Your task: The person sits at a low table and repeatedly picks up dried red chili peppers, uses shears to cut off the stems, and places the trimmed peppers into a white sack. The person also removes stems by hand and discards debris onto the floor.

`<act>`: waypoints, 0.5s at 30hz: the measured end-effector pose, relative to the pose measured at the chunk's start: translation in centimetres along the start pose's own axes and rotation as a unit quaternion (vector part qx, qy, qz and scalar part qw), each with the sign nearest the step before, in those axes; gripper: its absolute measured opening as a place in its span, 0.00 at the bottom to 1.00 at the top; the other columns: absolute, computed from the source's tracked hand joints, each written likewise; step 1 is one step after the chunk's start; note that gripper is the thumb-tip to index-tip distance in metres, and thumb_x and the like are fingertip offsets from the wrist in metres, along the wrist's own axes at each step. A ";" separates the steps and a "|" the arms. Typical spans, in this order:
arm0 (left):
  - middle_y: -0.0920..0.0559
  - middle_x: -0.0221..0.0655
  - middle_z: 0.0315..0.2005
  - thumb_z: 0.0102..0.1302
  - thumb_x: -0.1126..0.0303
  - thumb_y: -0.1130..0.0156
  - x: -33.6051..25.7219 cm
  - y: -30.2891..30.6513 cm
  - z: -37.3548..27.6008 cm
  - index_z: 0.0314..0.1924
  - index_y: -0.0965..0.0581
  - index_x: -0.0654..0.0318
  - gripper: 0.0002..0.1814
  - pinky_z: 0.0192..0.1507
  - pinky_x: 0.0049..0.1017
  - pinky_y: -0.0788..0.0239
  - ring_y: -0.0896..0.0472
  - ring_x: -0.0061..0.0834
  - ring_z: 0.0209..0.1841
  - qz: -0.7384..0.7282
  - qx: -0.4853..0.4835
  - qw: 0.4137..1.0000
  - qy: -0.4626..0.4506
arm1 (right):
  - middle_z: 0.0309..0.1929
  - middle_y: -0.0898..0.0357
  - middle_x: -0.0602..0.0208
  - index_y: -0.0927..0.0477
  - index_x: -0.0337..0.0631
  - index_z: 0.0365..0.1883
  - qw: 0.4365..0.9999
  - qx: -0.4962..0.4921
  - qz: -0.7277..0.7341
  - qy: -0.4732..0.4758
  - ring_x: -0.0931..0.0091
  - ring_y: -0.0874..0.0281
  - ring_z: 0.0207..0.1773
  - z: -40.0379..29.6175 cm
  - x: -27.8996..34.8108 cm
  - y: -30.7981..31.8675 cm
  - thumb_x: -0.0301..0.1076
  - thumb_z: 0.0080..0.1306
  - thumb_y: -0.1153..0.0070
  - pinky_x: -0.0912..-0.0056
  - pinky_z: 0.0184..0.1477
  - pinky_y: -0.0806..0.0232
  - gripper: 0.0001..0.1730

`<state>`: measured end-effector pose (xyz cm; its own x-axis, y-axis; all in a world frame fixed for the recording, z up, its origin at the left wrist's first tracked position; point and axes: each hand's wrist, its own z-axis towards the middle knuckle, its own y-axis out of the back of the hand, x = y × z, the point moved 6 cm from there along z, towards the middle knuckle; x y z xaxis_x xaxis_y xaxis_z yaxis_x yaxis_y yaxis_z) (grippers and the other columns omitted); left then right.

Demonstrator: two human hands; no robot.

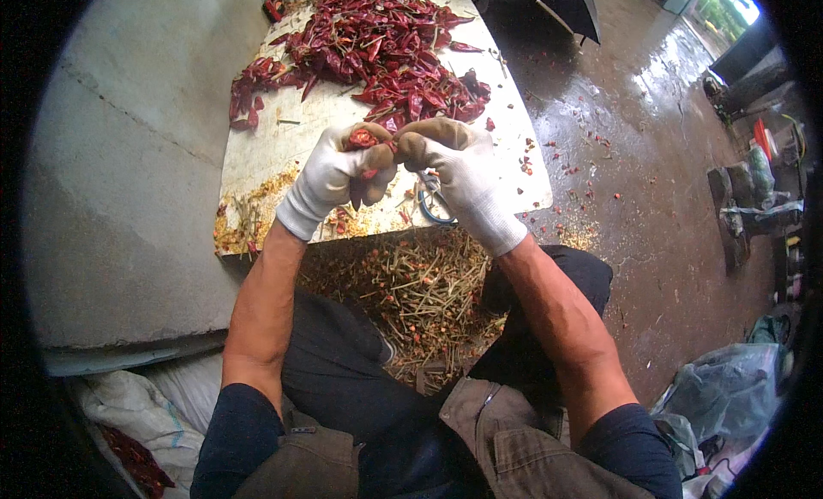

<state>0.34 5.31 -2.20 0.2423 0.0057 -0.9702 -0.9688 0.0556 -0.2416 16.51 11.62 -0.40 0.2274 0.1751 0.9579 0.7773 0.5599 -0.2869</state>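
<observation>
My left hand, in a white knit glove with brown-stained fingers, is closed around dried red chili peppers. One shows a cut or torn open end above the fist. Gloved the same way, my right hand meets it fingertip to fingertip, pinching the end of a chili between them; the fingers hide most of that pepper. Below the right hand is a pair of scissors with blue handles, partly covered by the hand. A large heap of dried red chilies lies just beyond on the pale board.
Seeds and stem bits litter the board's near left corner. Cut stems pile on the floor between my legs. A concrete wall borders the left side. At right are wet floor, a black umbrella and plastic bags.
</observation>
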 end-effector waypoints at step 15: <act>0.17 0.24 0.27 0.73 0.72 0.35 -1.1 -3.3 -1.0 0.51 0.18 0.68 0.11 0.26 0.16 0.31 0.22 0.12 0.25 0.191 -0.152 0.970 0.023 | 0.38 0.14 0.61 0.12 0.32 0.40 0.906 -0.026 -0.302 0.297 0.74 0.14 0.41 -0.6 2.8 -0.2 0.22 0.65 0.37 0.73 0.45 0.24 0.07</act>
<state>3.20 4.15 -0.39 -0.1325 -0.0769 -0.9882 -0.9601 -0.2379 0.1472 17.35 11.46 2.31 0.0155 -0.6253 0.7802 0.8885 0.3665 0.2760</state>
